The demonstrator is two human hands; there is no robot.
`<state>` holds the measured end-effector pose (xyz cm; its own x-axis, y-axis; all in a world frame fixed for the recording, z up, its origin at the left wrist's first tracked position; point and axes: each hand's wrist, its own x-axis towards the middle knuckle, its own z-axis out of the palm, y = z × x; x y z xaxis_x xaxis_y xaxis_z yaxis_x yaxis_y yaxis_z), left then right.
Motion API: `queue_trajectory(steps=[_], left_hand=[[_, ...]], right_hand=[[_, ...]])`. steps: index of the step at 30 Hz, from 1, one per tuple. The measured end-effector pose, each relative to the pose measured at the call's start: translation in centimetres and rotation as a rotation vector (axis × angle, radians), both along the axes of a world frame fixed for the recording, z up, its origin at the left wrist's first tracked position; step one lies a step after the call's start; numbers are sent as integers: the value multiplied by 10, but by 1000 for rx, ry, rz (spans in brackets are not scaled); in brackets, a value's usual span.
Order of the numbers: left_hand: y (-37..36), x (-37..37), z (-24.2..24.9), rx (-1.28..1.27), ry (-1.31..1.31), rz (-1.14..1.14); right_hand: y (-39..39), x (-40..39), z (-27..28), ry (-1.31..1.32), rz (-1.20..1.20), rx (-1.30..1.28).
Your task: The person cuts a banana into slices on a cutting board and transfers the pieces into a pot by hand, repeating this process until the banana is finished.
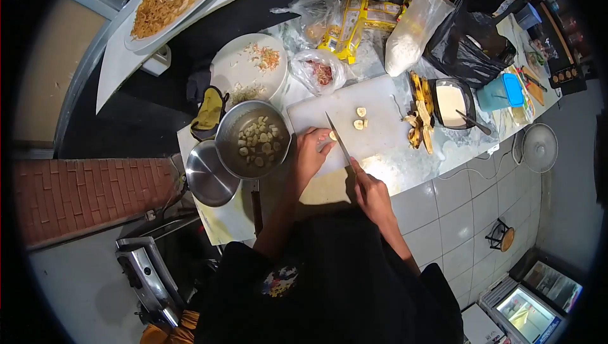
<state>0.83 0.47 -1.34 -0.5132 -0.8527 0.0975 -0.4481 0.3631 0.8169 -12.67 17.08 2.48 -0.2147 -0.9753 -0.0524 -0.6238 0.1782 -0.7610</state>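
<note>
My right hand (pixel 373 197) is wrapped round the handle of a knife (pixel 339 136), its blade slanting over the white cutting board (pixel 383 94). Left of the blade, my left hand (pixel 310 152) has its fingers closed on a small piece of banana (pixel 332 135), mostly hidden by the fingertips. A few cut banana slices (pixel 360 124) lie on the board to the right of the blade. Beside my left hand stands a metal pot (pixel 225 154) with several pale banana pieces (pixel 259 138) in it. Banana peels (pixel 420 116) lie off the board's right edge.
Right of the peels sits a black container of pale batter (pixel 451 106) with a spoon. Bags of food, one with white powder (pixel 405 49), line the back. A plate with shredded vegetables (pixel 221 59) stands behind the pot, a steel lid (pixel 212 182) in front.
</note>
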Motion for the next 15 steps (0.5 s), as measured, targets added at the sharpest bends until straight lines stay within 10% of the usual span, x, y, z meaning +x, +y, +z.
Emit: queue_trajectory(steps=[15], left_hand=[[-5,3,0,18,5,-33]], right_hand=[[0,8,-4,145,30,51]])
